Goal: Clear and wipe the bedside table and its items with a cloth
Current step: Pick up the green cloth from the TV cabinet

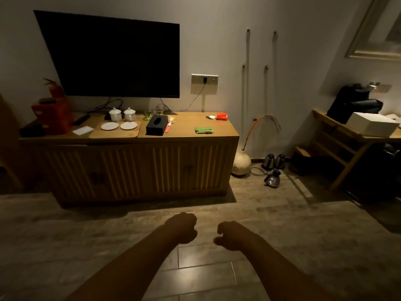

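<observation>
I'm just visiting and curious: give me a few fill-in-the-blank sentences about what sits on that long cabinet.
The folded cloth on the cabinet is ____ in colour.
The wooden tray carries ____ white saucers.
The tissue box, right of the tray, is ____ in colour.
Missing words: green; two; black.

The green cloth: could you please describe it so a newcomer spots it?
Under the wall-mounted TV stands a long wooden cabinet. On its top, right of the black tissue box, lies the green cloth. It alone is flat, folded and green.
</observation>
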`<state>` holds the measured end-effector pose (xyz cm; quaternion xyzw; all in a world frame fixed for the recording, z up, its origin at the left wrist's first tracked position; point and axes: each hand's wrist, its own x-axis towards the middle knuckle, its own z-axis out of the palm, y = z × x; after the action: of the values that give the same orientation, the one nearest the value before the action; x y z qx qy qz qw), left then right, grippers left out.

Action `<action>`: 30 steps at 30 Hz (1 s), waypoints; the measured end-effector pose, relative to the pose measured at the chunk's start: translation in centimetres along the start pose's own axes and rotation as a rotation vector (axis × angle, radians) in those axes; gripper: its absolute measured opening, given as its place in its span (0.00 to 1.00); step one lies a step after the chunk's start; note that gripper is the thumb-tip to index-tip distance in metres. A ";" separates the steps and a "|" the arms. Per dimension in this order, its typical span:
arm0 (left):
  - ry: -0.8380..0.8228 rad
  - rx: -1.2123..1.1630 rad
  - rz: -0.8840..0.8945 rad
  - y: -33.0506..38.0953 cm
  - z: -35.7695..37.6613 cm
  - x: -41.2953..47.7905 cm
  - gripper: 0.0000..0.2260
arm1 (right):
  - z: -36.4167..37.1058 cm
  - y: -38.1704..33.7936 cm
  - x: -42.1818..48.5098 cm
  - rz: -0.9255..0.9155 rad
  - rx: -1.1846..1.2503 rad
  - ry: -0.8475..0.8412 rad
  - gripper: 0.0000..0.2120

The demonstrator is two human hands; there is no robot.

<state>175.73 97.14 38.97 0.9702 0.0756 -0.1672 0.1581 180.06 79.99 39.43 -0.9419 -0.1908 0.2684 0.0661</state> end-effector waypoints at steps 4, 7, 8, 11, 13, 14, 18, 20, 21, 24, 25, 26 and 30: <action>-0.025 0.009 0.013 -1.3 -3.3 8.4 0.14 | -4.7 0.4 7.6 0.006 -0.008 -0.028 0.22; -0.037 -0.001 0.023 -2.0 -5.5 15.0 0.15 | -8.0 1.0 14.1 0.007 -0.007 -0.034 0.21; -0.044 -0.005 0.024 -2.3 -6.3 17.7 0.15 | -9.2 1.3 16.9 0.004 -0.004 -0.031 0.21; -0.069 -0.017 0.016 -2.5 -8.9 25.9 0.11 | -13.2 2.1 24.9 -0.019 0.031 -0.022 0.18; -0.067 -0.035 0.019 -2.3 -11.0 31.6 0.08 | -16.3 2.9 30.3 -0.053 0.063 -0.020 0.15; -0.068 -0.043 0.017 -2.1 -12.2 34.3 0.08 | -17.9 3.3 33.0 -0.069 0.065 -0.024 0.14; -0.073 -0.068 -0.008 -1.7 -16.0 43.4 0.08 | -23.7 4.9 41.8 -0.087 0.058 -0.034 0.11; -0.070 -0.100 -0.020 -2.0 -17.7 47.2 0.09 | -26.3 5.4 45.7 -0.080 0.066 -0.026 0.11; -0.069 -0.112 -0.026 -2.1 -18.5 48.8 0.10 | -27.3 5.6 47.4 -0.078 0.063 -0.024 0.12; -0.070 -0.143 -0.047 -2.7 -20.7 54.0 0.12 | -30.0 6.0 52.6 -0.075 0.039 -0.030 0.14; -0.072 -0.152 -0.056 -2.9 -21.3 55.7 0.12 | -30.7 6.0 54.4 -0.072 0.039 -0.032 0.14; -0.075 -0.159 -0.066 -3.2 -22.0 57.5 0.13 | -31.5 6.1 56.2 -0.068 0.040 -0.034 0.15; -0.095 -0.152 -0.077 -5.4 -24.0 65.7 0.15 | -34.1 5.8 64.2 -0.072 0.032 -0.034 0.16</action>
<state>243.10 116.34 36.01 0.9428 0.1177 -0.2126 0.2284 250.26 99.26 36.15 -0.9285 -0.2215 0.2849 0.0877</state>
